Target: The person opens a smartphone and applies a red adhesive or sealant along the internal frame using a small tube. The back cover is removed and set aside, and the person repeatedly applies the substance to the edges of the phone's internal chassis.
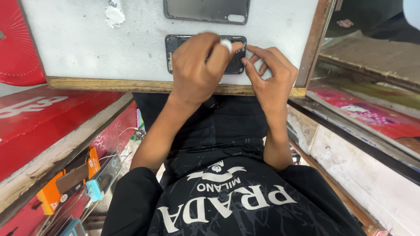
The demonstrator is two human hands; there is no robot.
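While left hand [197, 70] pinches a white wad [226, 44] on the opened phone [175, 54], right hand [271, 78], fingers loosely spread, steadies its edge; cleaning looks midway, back cover [205, 11] still off.

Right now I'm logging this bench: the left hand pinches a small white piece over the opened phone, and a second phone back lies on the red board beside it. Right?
Not quite. In the head view the second phone back lies on the white board, beyond the opened phone. The left hand does pinch the small white piece.
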